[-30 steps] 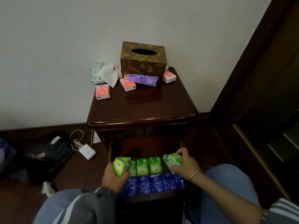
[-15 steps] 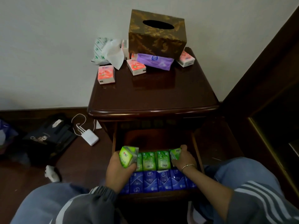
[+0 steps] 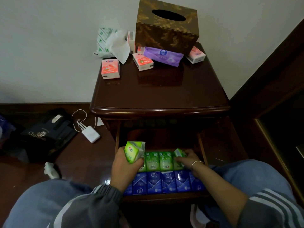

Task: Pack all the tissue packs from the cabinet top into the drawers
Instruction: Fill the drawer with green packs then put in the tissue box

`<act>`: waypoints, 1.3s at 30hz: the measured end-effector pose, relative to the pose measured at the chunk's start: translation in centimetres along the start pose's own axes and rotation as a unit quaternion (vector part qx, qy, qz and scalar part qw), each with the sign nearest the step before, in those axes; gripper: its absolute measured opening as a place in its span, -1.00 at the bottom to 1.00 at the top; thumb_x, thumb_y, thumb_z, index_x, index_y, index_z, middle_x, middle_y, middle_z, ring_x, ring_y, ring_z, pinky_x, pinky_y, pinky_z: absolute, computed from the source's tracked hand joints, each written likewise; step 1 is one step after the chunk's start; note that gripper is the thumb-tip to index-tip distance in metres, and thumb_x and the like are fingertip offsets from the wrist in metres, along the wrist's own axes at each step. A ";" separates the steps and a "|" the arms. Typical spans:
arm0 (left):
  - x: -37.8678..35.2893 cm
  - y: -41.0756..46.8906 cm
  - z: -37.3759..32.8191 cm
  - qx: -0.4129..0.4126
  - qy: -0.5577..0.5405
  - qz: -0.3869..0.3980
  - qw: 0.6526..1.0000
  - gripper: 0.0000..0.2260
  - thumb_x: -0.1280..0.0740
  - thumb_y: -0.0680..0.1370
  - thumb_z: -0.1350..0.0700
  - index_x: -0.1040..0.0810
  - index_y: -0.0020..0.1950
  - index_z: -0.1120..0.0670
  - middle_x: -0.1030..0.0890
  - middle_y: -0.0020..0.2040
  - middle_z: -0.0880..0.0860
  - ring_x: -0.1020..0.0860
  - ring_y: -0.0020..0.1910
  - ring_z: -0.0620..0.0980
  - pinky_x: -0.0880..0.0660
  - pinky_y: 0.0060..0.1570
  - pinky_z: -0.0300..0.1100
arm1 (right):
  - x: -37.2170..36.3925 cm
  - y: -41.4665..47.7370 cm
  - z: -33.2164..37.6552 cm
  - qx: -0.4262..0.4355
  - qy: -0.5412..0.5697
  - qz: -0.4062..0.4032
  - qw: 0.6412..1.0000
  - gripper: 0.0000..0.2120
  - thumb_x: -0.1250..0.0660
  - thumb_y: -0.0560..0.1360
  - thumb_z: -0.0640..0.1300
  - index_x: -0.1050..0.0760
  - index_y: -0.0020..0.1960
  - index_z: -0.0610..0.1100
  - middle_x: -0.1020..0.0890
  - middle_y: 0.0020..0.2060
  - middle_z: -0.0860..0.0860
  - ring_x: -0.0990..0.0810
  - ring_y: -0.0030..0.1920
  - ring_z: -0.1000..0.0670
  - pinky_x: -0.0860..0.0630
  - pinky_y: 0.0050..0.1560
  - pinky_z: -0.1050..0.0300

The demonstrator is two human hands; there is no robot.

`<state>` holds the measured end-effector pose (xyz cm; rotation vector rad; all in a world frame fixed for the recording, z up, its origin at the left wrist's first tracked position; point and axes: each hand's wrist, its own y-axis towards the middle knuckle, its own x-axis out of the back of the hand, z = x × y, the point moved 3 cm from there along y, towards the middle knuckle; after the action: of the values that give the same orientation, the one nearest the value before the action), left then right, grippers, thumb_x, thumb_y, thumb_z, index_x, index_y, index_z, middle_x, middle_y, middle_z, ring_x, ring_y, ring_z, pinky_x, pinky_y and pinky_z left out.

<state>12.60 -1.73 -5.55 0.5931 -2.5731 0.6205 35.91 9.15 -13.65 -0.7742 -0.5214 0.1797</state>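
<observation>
The open drawer [image 3: 201,145] of the dark wooden cabinet holds a row of green tissue packs [image 3: 159,161] and a nearer row of blue packs [image 3: 167,182]. My left hand [image 3: 125,168] grips a green pack [image 3: 133,152] above the drawer's left end. At the right end of the green row, my right hand [image 3: 189,160] holds another green pack [image 3: 179,153], low among the others. Pink packs [image 3: 110,68] [image 3: 143,61] [image 3: 196,55] and a purple pack [image 3: 163,55] lie on the cabinet top [image 3: 158,92].
A brown and gold tissue box [image 3: 166,28] stands at the back of the cabinet top, with a white and green opened pack [image 3: 105,40] and loose tissue to its left. On the floor at left lie a black bag [image 3: 44,132] and a white charger [image 3: 91,135].
My right hand has lowered its green pack into the right end of the green row. My left hand still holds its pack above the drawer. The view has tilted down.
</observation>
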 end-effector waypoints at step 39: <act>-1.4 0.8 0.4 -0.006 0.010 0.029 1.000 -0.62 -0.49 0.34 0.02 -0.37 0.04 -0.08 -0.55 -0.12 -0.02 -0.55 -0.20 -0.09 -0.46 -0.34 -0.20 | -0.6 1.1 -1.9 0.126 -0.536 -0.075 0.831 -0.35 -0.09 0.57 -0.24 0.20 0.52 -0.29 0.16 0.52 -0.22 -0.31 0.40 -0.16 -0.45 0.21 0.09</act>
<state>13.19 -0.88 -6.84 0.5082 -2.5816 0.6252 36.39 8.52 -15.81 -0.3006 -1.5903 0.5352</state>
